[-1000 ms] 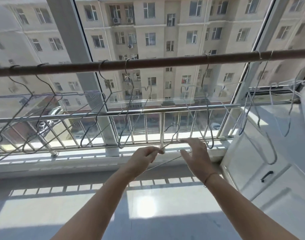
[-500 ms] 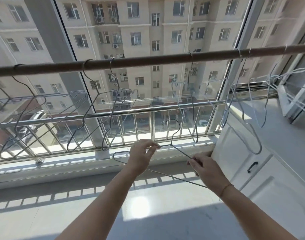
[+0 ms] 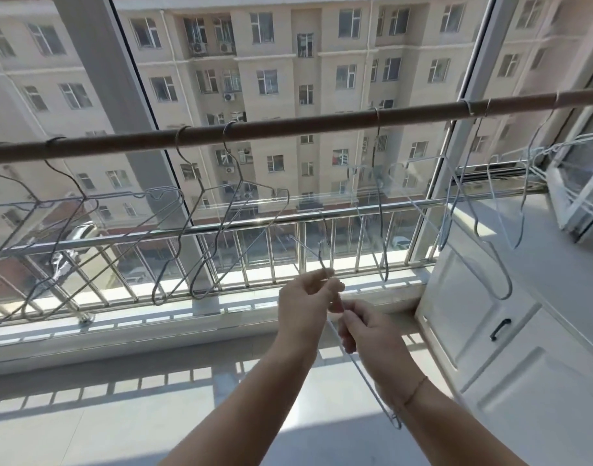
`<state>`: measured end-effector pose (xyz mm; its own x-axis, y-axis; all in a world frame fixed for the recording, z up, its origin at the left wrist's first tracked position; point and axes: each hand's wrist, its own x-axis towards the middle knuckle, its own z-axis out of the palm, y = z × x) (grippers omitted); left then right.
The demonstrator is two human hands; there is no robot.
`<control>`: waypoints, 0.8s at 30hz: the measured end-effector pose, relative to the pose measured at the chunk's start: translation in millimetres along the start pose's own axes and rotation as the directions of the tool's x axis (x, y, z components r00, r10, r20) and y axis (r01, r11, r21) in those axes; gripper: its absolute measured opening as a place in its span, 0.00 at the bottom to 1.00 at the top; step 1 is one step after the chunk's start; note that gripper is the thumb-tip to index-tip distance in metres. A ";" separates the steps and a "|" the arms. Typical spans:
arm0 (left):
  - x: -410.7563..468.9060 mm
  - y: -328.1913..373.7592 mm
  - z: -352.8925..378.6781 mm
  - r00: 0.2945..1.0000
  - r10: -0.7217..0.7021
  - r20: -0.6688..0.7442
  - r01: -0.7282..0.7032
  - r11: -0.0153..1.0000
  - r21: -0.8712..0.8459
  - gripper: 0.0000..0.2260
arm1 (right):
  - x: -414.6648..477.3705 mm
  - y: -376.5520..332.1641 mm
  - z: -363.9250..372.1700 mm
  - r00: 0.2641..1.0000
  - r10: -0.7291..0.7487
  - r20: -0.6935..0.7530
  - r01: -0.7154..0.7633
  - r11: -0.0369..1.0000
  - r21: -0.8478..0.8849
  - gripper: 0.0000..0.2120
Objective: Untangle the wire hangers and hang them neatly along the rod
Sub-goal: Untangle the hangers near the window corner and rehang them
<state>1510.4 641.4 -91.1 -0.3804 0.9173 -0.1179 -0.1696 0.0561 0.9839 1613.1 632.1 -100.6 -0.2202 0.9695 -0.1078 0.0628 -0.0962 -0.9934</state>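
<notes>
A brown rod (image 3: 288, 124) runs across the window at chest height. Several wire hangers (image 3: 221, 210) hang from it, some on the left, one in the middle, and a bunch at the right (image 3: 483, 203). Below the rod I hold one loose wire hanger (image 3: 365, 378) turned nearly on end, its hook (image 3: 320, 260) pointing up. My left hand (image 3: 305, 307) pinches the wire just under the hook. My right hand (image 3: 365, 334) grips the hanger's shoulder right beside it, and the lower end hangs past my right wrist.
A metal railing (image 3: 187, 237) stands behind the glass below the rod. A white cabinet (image 3: 490, 317) with black handles fills the right side, and an open window frame (image 3: 577, 196) juts in at the far right. The pale floor (image 3: 120, 415) lies below.
The loose hanger has swung from lying flat between my hands to nearly upright. My hands have come close together, and the view has shifted left and up.
</notes>
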 end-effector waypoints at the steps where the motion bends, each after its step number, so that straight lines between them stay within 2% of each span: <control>1: 0.1 8.0 0.0 1.000 0.016 0.002 -0.016 1.000 -0.005 0.07 | 0.1 -7.2 3.3 1.000 -0.021 0.015 0.021 1.000 0.024 0.13; 7: 8.5 53.1 -3.6 0.997 0.075 0.035 -0.073 0.996 -0.057 0.05 | 1.9 -46.7 16.0 0.984 -0.166 0.059 0.157 0.978 0.140 0.11; 12: 21.4 80.9 -3.9 0.993 0.107 0.054 -0.102 0.990 -0.094 0.04 | 17.4 -69.8 24.6 0.965 -0.257 0.047 0.249 0.959 0.134 0.10; 24: 60.3 117.4 6.6 0.997 0.034 0.063 -0.027 0.992 -0.120 0.04 | 55.9 -100.4 33.9 0.965 -0.263 -0.002 0.259 0.948 0.184 0.11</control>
<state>1473.5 706.0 18.2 -0.3283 0.9416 -0.0753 -0.2671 -0.0160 0.9635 1561.5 688.3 -8.3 -0.2268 0.9611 0.1574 -0.1769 0.1183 -0.9771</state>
